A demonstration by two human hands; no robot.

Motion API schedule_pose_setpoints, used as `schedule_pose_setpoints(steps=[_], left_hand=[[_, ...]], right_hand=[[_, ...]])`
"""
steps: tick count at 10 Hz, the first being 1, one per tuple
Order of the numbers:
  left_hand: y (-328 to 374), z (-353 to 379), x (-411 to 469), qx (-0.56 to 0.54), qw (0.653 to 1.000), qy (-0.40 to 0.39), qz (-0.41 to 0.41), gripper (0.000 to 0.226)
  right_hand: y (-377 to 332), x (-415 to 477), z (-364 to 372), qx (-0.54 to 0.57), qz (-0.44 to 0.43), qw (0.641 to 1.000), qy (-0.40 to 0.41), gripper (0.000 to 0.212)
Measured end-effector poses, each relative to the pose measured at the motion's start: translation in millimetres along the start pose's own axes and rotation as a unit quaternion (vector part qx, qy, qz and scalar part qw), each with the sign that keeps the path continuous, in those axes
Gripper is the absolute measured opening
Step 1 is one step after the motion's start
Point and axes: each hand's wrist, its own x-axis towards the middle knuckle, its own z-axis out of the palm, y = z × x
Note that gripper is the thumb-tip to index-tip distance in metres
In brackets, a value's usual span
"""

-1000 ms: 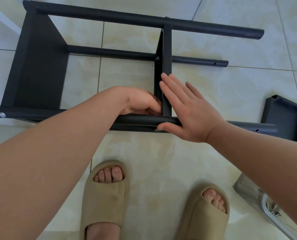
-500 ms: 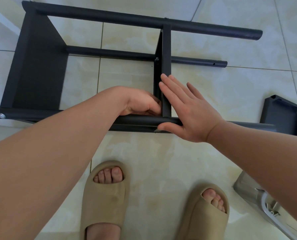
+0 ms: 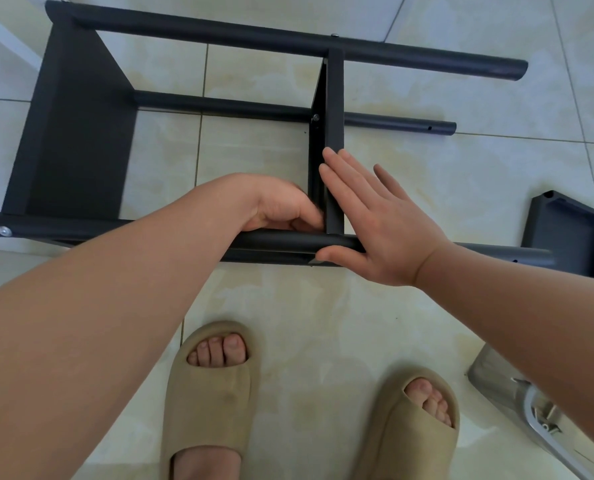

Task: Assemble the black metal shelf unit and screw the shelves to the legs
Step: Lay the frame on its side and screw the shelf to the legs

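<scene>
**A:** Where is the shelf unit lying?

**B:** The black shelf unit [image 3: 77,133] is lying on its side on the tiled floor [image 3: 462,188], its middle shelf [image 3: 334,98] standing on edge between the legs.

**A:** And your hands?

**B:** My right hand [image 3: 382,230] is pressing flat against the middle shelf's right face, fingers [image 3: 344,181] straight, thumb lying on the near leg [image 3: 288,241]. My left hand [image 3: 281,209] is sitting just left of the middle shelf, at its corner with that leg. Its fingers are curling inward, and I cannot tell whether they are pinching anything.

**A:** Anything else?

**B:** A loose shelf [image 3: 565,237] is lying well right of the middle shelf.
</scene>
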Motion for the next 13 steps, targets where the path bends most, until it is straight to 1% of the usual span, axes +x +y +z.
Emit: schedule_pose_setpoints(steps=[1,3,4,5,6,7,8,9,10,12,13], left_hand=[[-0.9,-1.4,1.0,0.001,1.0,-0.004,0.012,0.018],[0.2,-1.6,-1.7,-0.005,1.0,-0.007,0.024,0.016],[0.1,-1.8,-0.1,-0.009,1.0,-0.008,0.024,0.031],[-0.6,-2.6,1.6,-0.014,0.999,-0.012,0.027,0.033],[-0.8,-4.2,0.5,-0.029,0.999,-0.027,0.015,0.019],[-0.8,-5.6,-0.5,-0.027,0.998,-0.057,-0.018,0.025],[0.1,-4.1,1.4,-0.014,0.998,-0.051,-0.018,0.027],[-0.2,-3.0,4.4,-0.011,1.0,-0.02,0.008,0.02],[-1.5,-3.3,5.6,-0.018,0.999,-0.011,0.027,0.017],[-3.0,-5.2,8.1,0.014,0.998,-0.018,0.051,0.03],[-3.5,-4.9,8.7,0.024,0.998,-0.022,0.062,0.027]], right_hand=[[-0.2,0.2,-0.2,-0.002,-0.001,1.0,-0.001,0.101],[-0.3,0.1,0.3,-0.005,-0.001,1.0,0.0,0.101],[-0.2,0.0,0.6,-0.004,-0.001,1.0,0.0,0.101],[-0.2,0.0,0.5,-0.002,-0.002,1.0,0.002,0.101],[-0.6,-0.2,0.6,-0.001,-0.003,1.0,0.005,0.101],[-0.8,-0.3,0.7,-0.001,-0.003,1.0,0.007,0.1],[-0.8,-0.2,0.4,-0.002,-0.002,1.0,0.004,0.101],[-0.3,-0.3,0.5,-0.004,-0.003,1.0,0.004,0.101],[-0.4,0.0,1.0,-0.005,-0.003,1.0,0.005,0.101],[-0.2,0.2,1.8,-0.011,-0.002,1.0,0.004,0.101],[-0.1,0.1,1.9,-0.011,-0.003,1.0,0.005,0.1]])
